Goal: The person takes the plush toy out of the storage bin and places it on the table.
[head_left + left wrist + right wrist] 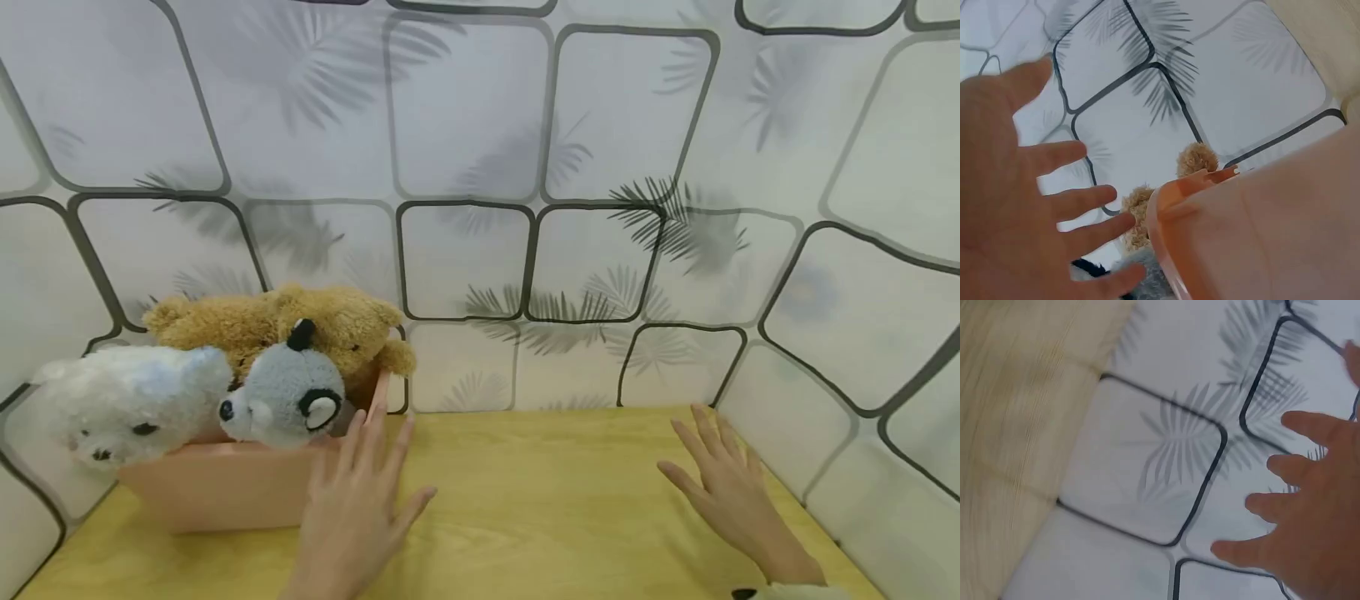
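Observation:
A pink plastic bin (225, 492) stands at the left of the table, filled with plush toys. A golden-brown teddy bear (330, 321) lies along its back, one paw over the right rim. In front of it are a grey plush toy (288, 396) with black-edged ears and a fluffy white plush dog (142, 400), whose head hangs over the front left. My left hand (356, 500), fingers spread and holding nothing, is beside the bin's right front corner and overlaps it in the head view. Far to the right, my right hand (727, 492) is spread above the table with nothing in it.
The light wooden table (540, 500) runs back to a wall (472, 258) with grey leaf and rounded-square patterns. A similarly patterned side wall (885, 375) rises close to the right hand, and another (37, 433) borders the bin on the left.

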`<state>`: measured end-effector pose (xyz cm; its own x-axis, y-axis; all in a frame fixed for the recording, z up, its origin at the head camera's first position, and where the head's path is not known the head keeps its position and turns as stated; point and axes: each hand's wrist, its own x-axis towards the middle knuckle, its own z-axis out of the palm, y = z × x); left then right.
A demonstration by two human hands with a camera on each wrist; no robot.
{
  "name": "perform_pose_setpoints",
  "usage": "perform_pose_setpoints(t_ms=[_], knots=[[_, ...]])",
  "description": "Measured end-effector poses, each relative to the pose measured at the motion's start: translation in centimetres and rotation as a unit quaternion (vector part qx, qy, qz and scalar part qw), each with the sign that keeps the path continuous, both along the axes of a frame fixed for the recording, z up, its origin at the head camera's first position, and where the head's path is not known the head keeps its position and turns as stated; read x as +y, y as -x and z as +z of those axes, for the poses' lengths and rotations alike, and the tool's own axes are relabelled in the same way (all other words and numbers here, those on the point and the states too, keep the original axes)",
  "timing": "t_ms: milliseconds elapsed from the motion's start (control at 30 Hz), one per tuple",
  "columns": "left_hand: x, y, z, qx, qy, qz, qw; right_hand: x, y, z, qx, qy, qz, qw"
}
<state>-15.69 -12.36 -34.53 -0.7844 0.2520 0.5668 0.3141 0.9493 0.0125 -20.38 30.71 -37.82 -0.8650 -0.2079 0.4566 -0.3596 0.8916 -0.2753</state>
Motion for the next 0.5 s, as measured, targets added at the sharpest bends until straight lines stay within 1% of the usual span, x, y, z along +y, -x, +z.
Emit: perform_pose_setpoints(t_ms=[67, 133, 200, 233, 300, 333, 400, 500], knots=[[-0.1, 0.0, 0.5, 0.072, 0.012, -0.021, 0.9971, -0.7, 0.5, 0.4, 0.032, 0.027, 0.013, 0.9991], [-0.3, 0.0, 0.9, 0.141, 0.009, -0.054, 0.9886, -1.4, 0.8, 1.0, 0.056, 0.063, 0.027, 0.9961], [-0.7, -0.1, 1.1, 0.192, 0.003, -0.083, 0.9779, -2.4, 1.1, 1.7, 0.062, 0.105, 0.042, 0.9916], [-1.0, -0.2, 1.1, 0.208, 0.0, -0.094, 0.9737, -2.9, 1.4, 2.0, 0.064, 0.125, 0.051, 0.9887], [-1.6, -0.3, 1.0, 0.225, -0.002, -0.103, 0.9689, -4.2, 1.9, 2.6, 0.06, 0.162, 0.075, 0.982], [-2.1, -0.4, 0.9, 0.229, 0.001, -0.104, 0.9678, -5.0, 2.3, 2.8, 0.064, 0.176, 0.088, 0.9784], [-3.1, -0.7, 0.5, 0.235, 0.01, -0.099, 0.9669, -6.8, 3.0, 2.9, 0.058, 0.196, 0.117, 0.972], [-4.5, -1.0, 0.0, 0.242, 0.019, -0.095, 0.9654, -9.4, 3.9, 3.1, 0.04, 0.218, 0.158, 0.9624]])
